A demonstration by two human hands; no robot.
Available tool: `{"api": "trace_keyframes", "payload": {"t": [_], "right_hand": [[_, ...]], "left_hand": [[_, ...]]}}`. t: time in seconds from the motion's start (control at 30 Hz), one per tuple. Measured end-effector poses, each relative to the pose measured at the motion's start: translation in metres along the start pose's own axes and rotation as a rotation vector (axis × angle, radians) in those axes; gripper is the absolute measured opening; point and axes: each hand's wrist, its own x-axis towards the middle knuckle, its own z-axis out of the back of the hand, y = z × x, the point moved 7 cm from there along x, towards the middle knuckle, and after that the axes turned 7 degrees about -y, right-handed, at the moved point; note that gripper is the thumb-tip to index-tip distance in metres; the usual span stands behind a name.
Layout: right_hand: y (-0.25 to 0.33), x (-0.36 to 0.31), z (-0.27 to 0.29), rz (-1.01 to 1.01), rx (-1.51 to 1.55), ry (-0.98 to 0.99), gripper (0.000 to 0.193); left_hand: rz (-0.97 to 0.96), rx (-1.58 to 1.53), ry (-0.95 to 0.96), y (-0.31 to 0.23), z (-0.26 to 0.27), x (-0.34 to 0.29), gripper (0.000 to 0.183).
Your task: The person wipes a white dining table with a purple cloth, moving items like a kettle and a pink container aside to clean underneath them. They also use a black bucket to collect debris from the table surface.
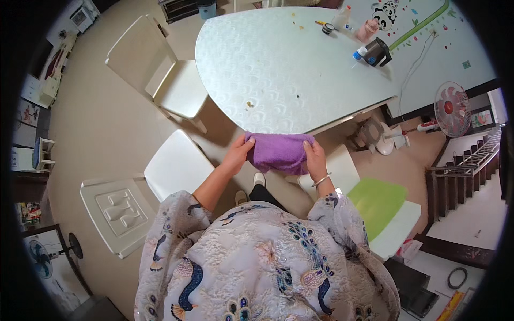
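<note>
A folded purple cloth (pixel 278 153) is stretched between my two hands, just off the near edge of a pale patterned table (pixel 300 59). My left hand (pixel 238 154) pinches its left end, thumb on top. At the right end, my right hand (pixel 317 158) grips it the same way, with a bracelet on the wrist. The fingers under the cloth are hidden. Brownish crumbs (pixel 249 105) lie on the tabletop near the cloth, and a small dark speck (pixel 298 97) sits further right.
A dark kettle (pixel 378 52), a pink bottle (pixel 367 30) and a clear bottle (pixel 341 18) stand at the table's far right. White chairs (pixel 179 163) flank me on the left. Rightward are a bench with a green cover (pixel 375 206) and a standing fan (pixel 452 109).
</note>
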Motion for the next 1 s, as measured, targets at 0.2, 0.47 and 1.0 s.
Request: {"api": "trace_keyframes", "payload": {"t": [0.2,0.47,1.0], "right_hand": [[-0.009,0.042,0.024,-0.086,0.181,-0.066,0.022],[-0.098,0.092,0.056,-0.244,0.049,-0.100,0.027],[-0.088,0.105,0.033,0.609,-1.012,0.294,0.034]], "left_hand": [[-0.016,0.071,-0.152,-0.017,-0.027,0.054,0.025],[-0.076,0.361,-0.354,0.022,0.000,0.098,0.049],[-0.677,1.249,-0.148,0.023,-0.018,0.092,0.022]]}}
